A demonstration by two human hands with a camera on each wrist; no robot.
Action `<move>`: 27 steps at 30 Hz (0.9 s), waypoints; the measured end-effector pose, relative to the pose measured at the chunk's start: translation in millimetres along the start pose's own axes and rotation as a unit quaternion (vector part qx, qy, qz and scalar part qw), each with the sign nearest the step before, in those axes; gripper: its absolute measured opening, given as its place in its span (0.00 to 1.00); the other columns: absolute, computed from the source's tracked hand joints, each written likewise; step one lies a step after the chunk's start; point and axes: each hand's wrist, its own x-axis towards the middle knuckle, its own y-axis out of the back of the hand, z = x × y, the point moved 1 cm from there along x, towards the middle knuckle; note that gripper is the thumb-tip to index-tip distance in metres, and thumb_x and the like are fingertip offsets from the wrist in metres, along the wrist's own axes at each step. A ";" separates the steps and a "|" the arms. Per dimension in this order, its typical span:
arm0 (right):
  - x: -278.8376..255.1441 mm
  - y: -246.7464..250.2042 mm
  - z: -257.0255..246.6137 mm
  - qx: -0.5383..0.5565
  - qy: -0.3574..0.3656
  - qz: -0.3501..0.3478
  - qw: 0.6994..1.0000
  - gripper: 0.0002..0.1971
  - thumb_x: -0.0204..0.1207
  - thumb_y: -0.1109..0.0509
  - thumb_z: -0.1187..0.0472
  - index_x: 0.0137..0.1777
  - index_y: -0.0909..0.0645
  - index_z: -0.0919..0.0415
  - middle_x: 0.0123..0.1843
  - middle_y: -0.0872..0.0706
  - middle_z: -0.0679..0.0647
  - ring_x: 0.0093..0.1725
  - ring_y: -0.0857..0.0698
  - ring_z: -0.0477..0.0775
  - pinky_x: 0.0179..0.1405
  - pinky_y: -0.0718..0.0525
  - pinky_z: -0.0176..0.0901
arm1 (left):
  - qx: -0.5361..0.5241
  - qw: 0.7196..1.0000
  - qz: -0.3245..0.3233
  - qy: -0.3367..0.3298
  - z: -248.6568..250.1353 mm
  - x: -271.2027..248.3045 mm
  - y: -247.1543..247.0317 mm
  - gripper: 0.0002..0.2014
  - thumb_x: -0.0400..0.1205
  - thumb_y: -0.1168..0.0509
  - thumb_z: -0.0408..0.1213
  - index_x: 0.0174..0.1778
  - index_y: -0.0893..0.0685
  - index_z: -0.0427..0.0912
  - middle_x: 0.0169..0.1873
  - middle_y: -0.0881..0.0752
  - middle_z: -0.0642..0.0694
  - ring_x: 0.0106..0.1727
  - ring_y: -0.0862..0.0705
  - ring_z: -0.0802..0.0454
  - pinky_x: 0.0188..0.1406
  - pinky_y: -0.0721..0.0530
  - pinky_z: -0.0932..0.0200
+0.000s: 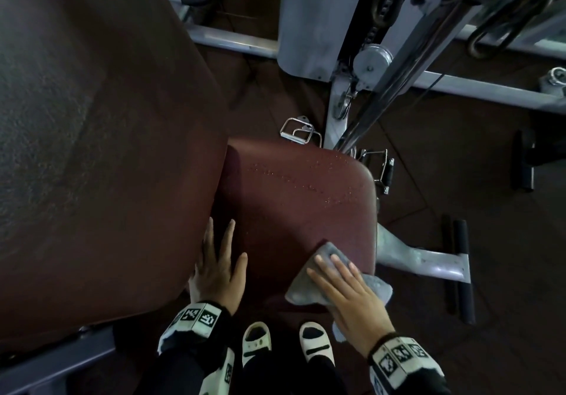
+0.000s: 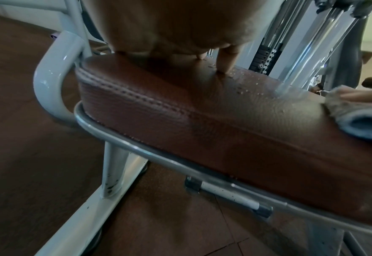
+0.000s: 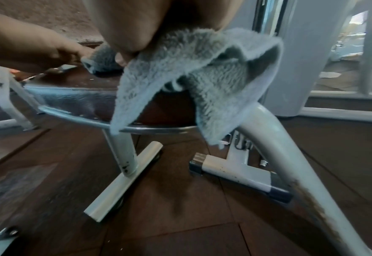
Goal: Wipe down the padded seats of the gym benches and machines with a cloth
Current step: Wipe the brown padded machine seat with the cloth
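Observation:
A dark red padded seat [image 1: 294,198] [image 2: 224,121] carries water droplets across its far half. Beside it on the left rises the large padded backrest [image 1: 92,149]. My right hand [image 1: 346,287] lies flat with straight fingers on a grey fluffy cloth [image 1: 324,275] [image 3: 202,72] [image 2: 360,119], pressing it onto the seat's near right corner; part of the cloth hangs over the edge. My left hand [image 1: 219,266] [image 2: 180,34] rests open, fingers straight, on the seat's left side against the backrest.
A pale metal frame [image 1: 428,266] [image 3: 274,138] and tubes [image 2: 49,83] support the seat. A weight stack tower with cables and a pulley [image 1: 372,60] stands behind. Metal cable handles [image 1: 298,132] lie on the dark floor. My two feet [image 1: 286,342] stand below the seat.

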 end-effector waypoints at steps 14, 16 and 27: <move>45.4 15.3 27.5 -0.035 -0.072 -0.009 0.997 0.26 0.81 0.49 0.43 0.80 0.43 0.37 0.83 0.42 0.51 0.82 0.45 0.62 0.76 0.43 0.62 | 0.027 0.995 -0.080 0.049 10.2 13.1 5.3 0.35 0.84 0.58 0.63 0.69 0.82 0.68 0.81 0.73 0.49 0.83 0.48 0.39 0.77 0.42 0.40; 61.8 19.7 18.8 -0.029 -0.073 -0.011 0.997 0.28 0.78 0.45 0.46 0.79 0.41 0.38 0.83 0.42 0.51 0.81 0.44 0.62 0.77 0.42 0.61 | 0.029 0.995 -0.084 0.049 8.3 13.4 4.3 0.35 0.83 0.59 0.64 0.69 0.83 0.69 0.80 0.74 0.50 0.83 0.48 0.39 0.77 0.41 0.40; 185.6 62.5 84.7 -0.006 -0.154 -0.066 0.986 0.27 0.83 0.50 0.43 0.82 0.52 0.38 0.85 0.59 0.48 0.83 0.59 0.60 0.80 0.54 0.56 | 0.035 0.994 -0.077 0.068 8.7 16.7 0.3 0.37 0.83 0.58 0.64 0.63 0.87 0.71 0.80 0.73 0.52 0.81 0.41 0.39 0.75 0.36 0.38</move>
